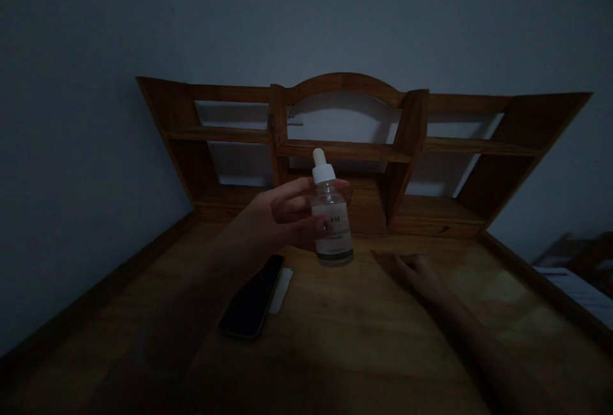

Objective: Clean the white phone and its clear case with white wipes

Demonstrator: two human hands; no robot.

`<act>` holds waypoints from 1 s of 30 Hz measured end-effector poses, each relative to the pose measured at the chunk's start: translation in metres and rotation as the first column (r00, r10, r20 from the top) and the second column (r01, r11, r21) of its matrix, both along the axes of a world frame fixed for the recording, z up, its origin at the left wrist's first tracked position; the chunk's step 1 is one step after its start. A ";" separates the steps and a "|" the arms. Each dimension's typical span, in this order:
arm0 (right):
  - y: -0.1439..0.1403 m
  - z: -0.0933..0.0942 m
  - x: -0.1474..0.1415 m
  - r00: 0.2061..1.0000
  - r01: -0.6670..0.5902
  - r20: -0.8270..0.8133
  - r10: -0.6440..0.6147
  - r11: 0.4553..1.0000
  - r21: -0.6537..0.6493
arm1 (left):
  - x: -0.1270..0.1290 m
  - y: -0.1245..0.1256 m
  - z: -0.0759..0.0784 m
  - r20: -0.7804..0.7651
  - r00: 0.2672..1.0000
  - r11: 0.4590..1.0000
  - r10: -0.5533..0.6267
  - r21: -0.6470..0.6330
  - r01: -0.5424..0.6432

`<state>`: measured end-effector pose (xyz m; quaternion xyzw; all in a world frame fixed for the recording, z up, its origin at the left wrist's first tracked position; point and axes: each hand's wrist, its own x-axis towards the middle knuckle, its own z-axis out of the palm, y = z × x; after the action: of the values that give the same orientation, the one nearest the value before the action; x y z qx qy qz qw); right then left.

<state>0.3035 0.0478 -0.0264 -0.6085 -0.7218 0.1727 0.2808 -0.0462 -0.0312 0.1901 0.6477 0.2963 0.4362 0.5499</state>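
My left hand (287, 214) grips a clear glass dropper bottle (335, 239) and holds it up above the desk. Its thumb presses on the front of the label while the other fingers wrap behind. The bottle has a white collar, a pale rubber bulb, and a white label with dark print and a green band at the bottom; it leans slightly left. On the desktop to the right lies my right hand (421, 276), with its fingers curled in a loose fist and nothing visible in it. Below my left wrist sits a dark phone (256, 300).
The wooden desk (345, 325) carries a shelf unit (345, 150) along its back against the wall. A white paper or tissue (281, 290) lies beside the phone, partly under it. A wall socket (293, 115) shows through the shelf. Printed papers (577, 287) lie beyond the right edge. The room is dim.
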 end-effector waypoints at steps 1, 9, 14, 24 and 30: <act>0.001 -0.001 0.000 1.000 0.005 0.005 -0.005 1.000 -0.004 | 0.001 -0.001 -0.001 0.000 1.000 1.000 -0.004 -0.004 0.004; 0.001 -0.001 0.002 0.999 0.025 0.029 -0.025 1.000 -0.014 | 0.004 0.001 -0.006 0.013 0.997 0.997 -0.075 -0.032 0.075; 0.003 -0.003 0.005 0.999 0.010 0.033 -0.009 0.999 -0.031 | 0.005 0.001 -0.006 0.030 0.995 0.993 -0.090 -0.071 0.092; 0.003 -0.003 0.005 0.999 0.016 0.045 -0.015 1.000 -0.026 | 0.006 -0.002 -0.006 0.023 0.996 0.992 -0.087 -0.084 0.089; 0.001 0.000 0.003 0.999 0.025 0.033 -0.024 0.999 -0.033 | 0.007 -0.001 -0.005 0.027 0.997 0.992 -0.075 -0.096 0.077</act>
<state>0.3068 0.0492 -0.0263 -0.6245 -0.7158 0.1717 0.2609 -0.0393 -0.0326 0.1846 0.6261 0.2858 0.4073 0.6003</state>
